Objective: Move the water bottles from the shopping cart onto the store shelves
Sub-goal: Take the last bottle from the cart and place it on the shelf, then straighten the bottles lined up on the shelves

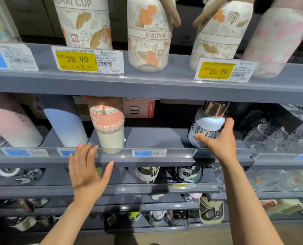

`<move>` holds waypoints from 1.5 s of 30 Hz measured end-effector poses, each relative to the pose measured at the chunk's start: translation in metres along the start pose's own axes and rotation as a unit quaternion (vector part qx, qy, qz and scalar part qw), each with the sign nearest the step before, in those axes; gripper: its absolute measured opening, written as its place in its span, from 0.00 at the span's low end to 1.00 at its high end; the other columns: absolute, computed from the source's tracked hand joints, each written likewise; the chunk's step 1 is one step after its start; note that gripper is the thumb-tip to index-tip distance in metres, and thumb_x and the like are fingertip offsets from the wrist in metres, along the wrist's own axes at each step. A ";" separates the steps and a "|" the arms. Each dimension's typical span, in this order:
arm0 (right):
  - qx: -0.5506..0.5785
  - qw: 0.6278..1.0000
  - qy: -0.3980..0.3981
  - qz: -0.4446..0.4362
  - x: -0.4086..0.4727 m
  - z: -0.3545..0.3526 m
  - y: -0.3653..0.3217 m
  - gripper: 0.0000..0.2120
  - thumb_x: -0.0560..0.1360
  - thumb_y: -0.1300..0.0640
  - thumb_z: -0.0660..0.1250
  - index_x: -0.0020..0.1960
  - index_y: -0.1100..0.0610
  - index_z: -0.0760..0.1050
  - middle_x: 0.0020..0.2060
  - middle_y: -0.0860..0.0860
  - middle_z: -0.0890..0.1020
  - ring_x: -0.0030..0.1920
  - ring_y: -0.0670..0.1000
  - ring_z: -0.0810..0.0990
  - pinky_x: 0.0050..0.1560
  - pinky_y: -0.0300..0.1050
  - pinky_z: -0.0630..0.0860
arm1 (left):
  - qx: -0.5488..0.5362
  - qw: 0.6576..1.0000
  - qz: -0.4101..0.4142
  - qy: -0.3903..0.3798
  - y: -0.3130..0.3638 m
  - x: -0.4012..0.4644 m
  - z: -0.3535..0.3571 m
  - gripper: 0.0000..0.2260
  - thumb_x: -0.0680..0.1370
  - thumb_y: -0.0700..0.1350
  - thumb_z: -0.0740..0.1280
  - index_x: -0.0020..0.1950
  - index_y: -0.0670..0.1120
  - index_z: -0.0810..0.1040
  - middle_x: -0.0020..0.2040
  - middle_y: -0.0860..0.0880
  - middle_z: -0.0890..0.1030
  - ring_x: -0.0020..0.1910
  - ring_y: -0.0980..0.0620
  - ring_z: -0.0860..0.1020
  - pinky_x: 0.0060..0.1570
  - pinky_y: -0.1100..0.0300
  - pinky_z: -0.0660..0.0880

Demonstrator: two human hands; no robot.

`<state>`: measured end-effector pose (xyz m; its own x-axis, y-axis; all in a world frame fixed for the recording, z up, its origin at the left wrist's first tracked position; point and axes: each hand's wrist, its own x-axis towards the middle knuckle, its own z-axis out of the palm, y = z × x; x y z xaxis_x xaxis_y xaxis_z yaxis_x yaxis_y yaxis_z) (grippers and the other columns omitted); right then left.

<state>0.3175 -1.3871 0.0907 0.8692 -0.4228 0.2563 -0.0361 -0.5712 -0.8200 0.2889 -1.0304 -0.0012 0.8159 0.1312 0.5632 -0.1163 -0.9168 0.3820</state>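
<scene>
My right hand (218, 140) grips a pale blue water bottle (207, 123) with a shiny metal cap, tilted to the right on the middle grey shelf (156, 137). My left hand (87, 170) is held with flat, spread fingers in front of that shelf's front rail, below a pink-lidded white cup (108, 128); it holds nothing. A light blue bottle (65, 124) and a pink bottle (12, 122) stand further left on the same shelf. The shopping cart is out of view.
The upper shelf (147, 82) carries several leaf-patterned cups and yellow price tags. Clear glassware (274, 137) sits to the right of the held bottle. Lower shelves hold more bottles and cups. Bare shelf surface lies between the pink-lidded cup and the held bottle.
</scene>
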 end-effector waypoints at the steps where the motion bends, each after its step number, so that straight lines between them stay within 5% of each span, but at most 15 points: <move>1: -0.007 1.000 0.006 -0.002 -0.001 0.001 0.000 0.37 0.61 0.55 0.81 0.61 0.51 0.61 0.54 0.47 0.75 0.53 0.51 0.76 0.53 0.51 0.75 | -0.001 1.000 0.001 0.002 0.000 0.000 0.001 0.29 0.73 0.60 0.61 0.64 0.39 0.71 0.65 0.41 0.71 0.72 0.41 0.62 0.70 0.38 0.59; 5: -0.040 0.999 0.011 -0.004 -0.001 0.002 0.002 0.38 0.61 0.51 0.81 0.62 0.49 0.60 0.55 0.46 0.75 0.56 0.54 0.77 0.52 0.55 0.76 | -0.008 1.000 0.003 0.005 -0.002 0.000 0.002 0.29 0.73 0.60 0.60 0.64 0.40 0.70 0.66 0.41 0.70 0.73 0.41 0.61 0.71 0.39 0.57; 10: -0.049 0.996 0.077 -0.012 -0.022 0.003 0.011 0.50 0.63 0.45 0.79 0.75 0.53 0.55 0.69 0.53 0.67 0.67 0.53 0.69 0.62 0.53 0.71 | -0.020 1.000 -0.002 0.002 -0.004 -0.001 0.005 0.30 0.74 0.63 0.57 0.65 0.40 0.70 0.67 0.41 0.70 0.73 0.42 0.60 0.74 0.43 0.52; 15: -0.038 0.982 0.127 -0.134 -0.063 0.026 -0.005 0.29 0.71 0.56 0.75 0.67 0.62 0.68 0.62 0.60 0.71 0.64 0.53 0.69 0.64 0.31 0.62 | -0.014 1.000 0.008 -0.024 -0.007 -0.001 0.004 0.30 0.75 0.62 0.57 0.66 0.41 0.69 0.69 0.42 0.69 0.74 0.42 0.59 0.74 0.44 0.51; 18: -0.009 0.978 0.116 -0.173 -0.085 0.049 -0.022 0.20 0.74 0.57 0.70 0.64 0.60 0.72 0.61 0.57 0.71 0.64 0.53 0.70 0.65 0.37 0.65 | -0.027 0.999 0.017 -0.034 -0.009 -0.001 0.000 0.27 0.76 0.59 0.58 0.67 0.42 0.69 0.70 0.43 0.68 0.75 0.44 0.59 0.74 0.45 0.51; 21: 0.025 0.977 0.027 -0.211 -0.094 0.068 -0.039 0.13 0.75 0.54 0.65 0.58 0.58 0.76 0.53 0.50 0.76 0.54 0.51 0.76 0.55 0.45 0.74 | -0.057 0.997 0.006 -0.047 -0.010 -0.001 -0.005 0.25 0.76 0.57 0.59 0.69 0.45 0.68 0.72 0.46 0.67 0.76 0.50 0.55 0.75 0.48 0.50; 24: 0.040 0.959 -0.126 -0.250 -0.101 0.086 -0.058 0.11 0.75 0.51 0.63 0.53 0.55 0.78 0.45 0.45 0.79 0.44 0.41 0.76 0.46 0.33 0.72 | -0.077 0.995 -0.007 -0.068 -0.009 0.002 -0.013 0.24 0.77 0.54 0.58 0.71 0.48 0.66 0.74 0.50 0.64 0.76 0.59 0.49 0.75 0.47 0.50; 26: 0.043 0.938 -0.224 -0.260 -0.106 0.103 -0.074 0.11 0.75 0.50 0.64 0.52 0.54 0.79 0.43 0.46 0.81 0.41 0.42 0.77 0.44 0.33 0.73 | -0.071 0.994 0.014 -0.079 -0.010 0.003 -0.023 0.22 0.78 0.51 0.57 0.72 0.50 0.66 0.75 0.52 0.64 0.76 0.60 0.50 0.75 0.49 0.50; 30: 0.023 0.896 -0.335 -0.290 -0.128 0.146 -0.110 0.12 0.73 0.48 0.66 0.54 0.51 0.79 0.40 0.44 0.80 0.39 0.43 0.77 0.43 0.39 0.75 | -0.131 0.988 -0.029 -0.074 -0.031 -0.008 -0.068 0.20 0.79 0.48 0.63 0.71 0.52 0.69 0.75 0.57 0.60 0.73 0.63 0.56 0.70 0.72 0.51; 33: 0.034 0.874 -0.373 -0.309 -0.156 0.184 -0.143 0.12 0.72 0.47 0.66 0.52 0.50 0.79 0.38 0.43 0.79 0.37 0.44 0.76 0.44 0.40 0.75 | -0.134 0.987 -0.084 -0.014 -0.076 -0.021 -0.118 0.19 0.77 0.54 0.61 0.66 0.51 0.74 0.69 0.54 0.70 0.69 0.55 0.67 0.67 0.61 0.65; 36: 0.032 0.863 -0.405 -0.301 -0.192 0.226 -0.183 0.10 0.70 0.46 0.66 0.50 0.47 0.77 0.36 0.44 0.78 0.35 0.44 0.74 0.43 0.43 0.76 | -0.126 0.983 -0.132 0.017 -0.129 -0.034 -0.173 0.11 0.77 0.54 0.63 0.58 0.53 0.78 0.52 0.59 0.80 0.52 0.61 0.77 0.52 0.61 0.73; 42: 0.059 0.843 -0.420 -0.331 -0.262 0.294 -0.298 0.06 0.74 0.55 0.71 0.51 0.48 0.78 0.34 0.43 0.77 0.34 0.43 0.73 0.44 0.41 0.73 | -0.094 0.979 -0.173 0.056 -0.233 -0.032 -0.281 0.05 0.77 0.56 0.64 0.45 0.59 0.79 0.36 0.57 0.81 0.30 0.62 0.76 0.35 0.56 0.73; 45: 0.060 0.832 -0.407 -0.373 -0.275 0.306 -0.365 0.07 0.73 0.54 0.72 0.51 0.51 0.79 0.33 0.43 0.78 0.33 0.44 0.74 0.43 0.41 0.73 | -0.107 0.968 -0.182 0.138 -0.269 -0.009 -0.333 0.05 0.75 0.56 0.65 0.43 0.58 0.79 0.35 0.56 0.82 0.33 0.59 0.78 0.38 0.54 0.76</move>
<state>0.2423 -0.8471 0.1628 0.6758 0.6615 0.3251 0.6694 -0.3661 -0.6465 0.1244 -0.6597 0.1346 0.6461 0.5532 0.5259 0.0114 -0.6960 0.7180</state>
